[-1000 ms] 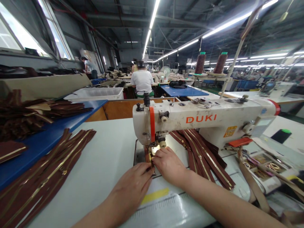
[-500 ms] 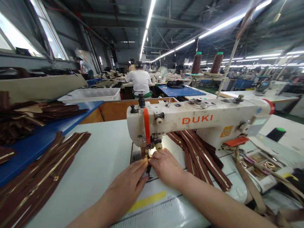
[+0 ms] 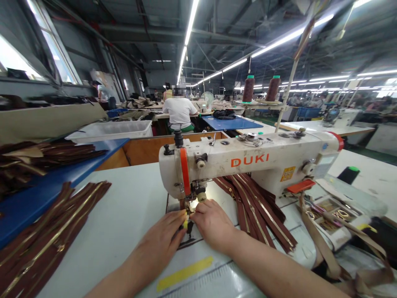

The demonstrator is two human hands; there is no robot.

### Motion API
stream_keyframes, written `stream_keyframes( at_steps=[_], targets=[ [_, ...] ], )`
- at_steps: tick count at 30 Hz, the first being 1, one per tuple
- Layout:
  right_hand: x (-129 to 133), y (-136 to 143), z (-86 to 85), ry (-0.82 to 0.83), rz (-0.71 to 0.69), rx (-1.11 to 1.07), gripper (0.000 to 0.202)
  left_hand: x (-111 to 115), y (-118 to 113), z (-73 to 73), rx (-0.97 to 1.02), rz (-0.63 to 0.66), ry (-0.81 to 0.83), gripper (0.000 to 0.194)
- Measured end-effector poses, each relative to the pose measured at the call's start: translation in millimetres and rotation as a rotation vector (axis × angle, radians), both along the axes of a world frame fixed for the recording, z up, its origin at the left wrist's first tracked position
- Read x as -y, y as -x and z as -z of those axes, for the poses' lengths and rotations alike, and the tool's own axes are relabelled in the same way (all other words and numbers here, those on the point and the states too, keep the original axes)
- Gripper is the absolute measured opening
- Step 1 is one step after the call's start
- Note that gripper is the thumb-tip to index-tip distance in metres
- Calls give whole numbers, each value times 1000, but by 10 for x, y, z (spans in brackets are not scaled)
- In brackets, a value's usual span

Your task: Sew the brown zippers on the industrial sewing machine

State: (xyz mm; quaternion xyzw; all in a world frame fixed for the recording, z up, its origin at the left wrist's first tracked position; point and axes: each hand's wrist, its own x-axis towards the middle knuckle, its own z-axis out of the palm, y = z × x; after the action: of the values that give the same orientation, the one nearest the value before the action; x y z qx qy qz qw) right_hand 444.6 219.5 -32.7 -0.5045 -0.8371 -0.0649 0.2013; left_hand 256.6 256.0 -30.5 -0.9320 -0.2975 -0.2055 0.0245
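Note:
My left hand is closed, its fingertips pressed together just left of the presser foot of a white sewing machine. From the other side my right hand is closed too, thumb and fingers pinched close to the foot. What they pinch is small and mostly covered by the fingers. A brown strip shows behind the foot, and a bit of yellow by the left fingertips. Brown zippers with metal teeth lie beneath the machine arm; more brown zippers lie at the left.
A blue board with a stack of brown strips runs along the left. At the right are a parts tray and a black thread cone. Yellow tape marks the table near me. A person sits ahead.
The whole view has shifted slightly, so the machine and zippers sit a little lower and further left. Both hands keep nearly the same place at the presser foot.

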Motion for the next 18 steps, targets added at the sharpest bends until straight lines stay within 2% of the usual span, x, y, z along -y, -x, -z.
stream_keyframes(
  at_steps=[8, 18],
  targets=[
    [20, -6, -42, 5, 18, -32, 15, -30, -1, 26, 74, -16, 18, 29],
    [37, -20, -27, 23, 21, -70, 16, -47, -40, -45, 145, -26, 96, 27]
  ],
)
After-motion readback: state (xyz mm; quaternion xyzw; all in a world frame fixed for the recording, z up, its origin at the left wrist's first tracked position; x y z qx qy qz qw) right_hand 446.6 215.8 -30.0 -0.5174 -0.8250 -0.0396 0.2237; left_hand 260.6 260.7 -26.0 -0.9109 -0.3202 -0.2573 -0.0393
